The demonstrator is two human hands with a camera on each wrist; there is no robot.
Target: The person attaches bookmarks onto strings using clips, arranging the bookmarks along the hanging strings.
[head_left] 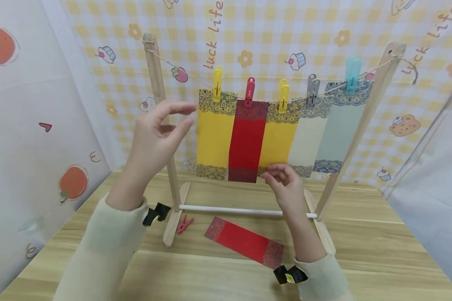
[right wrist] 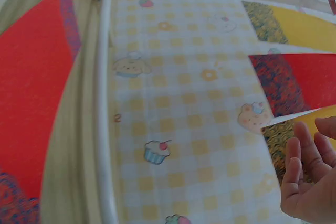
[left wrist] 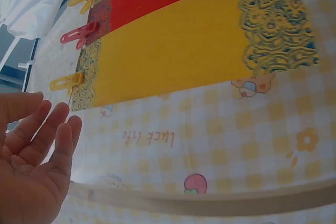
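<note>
Several paper strips hang from a string on a wooden rack (head_left: 158, 92), each held by a peg. My left hand (head_left: 181, 117) is raised with fingers spread, empty, just left of the first yellow strip (head_left: 214, 133) and its yellow peg (head_left: 218, 83). In the left wrist view the left hand (left wrist: 37, 161) is open below that yellow strip (left wrist: 173, 51). My right hand (head_left: 273, 173) hovers with relaxed fingers at the bottom edge of the hanging red strip (head_left: 246, 142) and the second yellow strip (head_left: 278, 142). The right wrist view shows the right hand's fingertips (right wrist: 294, 150) close to the red strip's corner (right wrist: 299, 82), holding nothing.
Another red strip (head_left: 245, 242) lies flat on the wooden table (head_left: 380, 251) in front of the rack. A loose red peg (head_left: 184, 224) lies by the rack's left foot. A white rod (head_left: 229, 210) joins the rack's feet. Patterned walls close in on all sides.
</note>
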